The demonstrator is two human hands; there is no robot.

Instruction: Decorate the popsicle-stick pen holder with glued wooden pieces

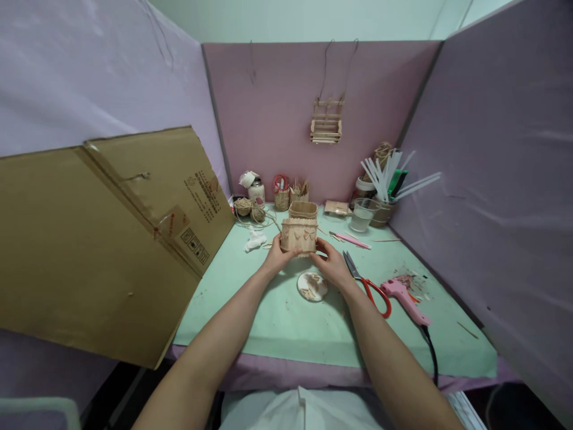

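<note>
A small wooden craft box (299, 235) with little pointed pieces on its front is held upright between both hands. My left hand (278, 255) grips its left side, thumb along the lower front edge. On the right side, my right hand (330, 261) holds it the same way, its thumb near the bottom corner. The fingers behind the box are hidden. Just behind it stands a woven-looking oval container (303, 209). Below the hands lies a round white dish (312, 286) with brown scraps. Red-handled scissors (367, 285) rest right of my right hand.
A pink glue gun (407, 300) with a black cord lies at the right. Glue sticks (380, 176) stand in a pot beside a clear cup (362, 216). Twine balls (244, 206) sit at the back left. A large cardboard sheet (111, 239) leans at the left. A pink pen-like tool (351, 240) lies behind the scissors.
</note>
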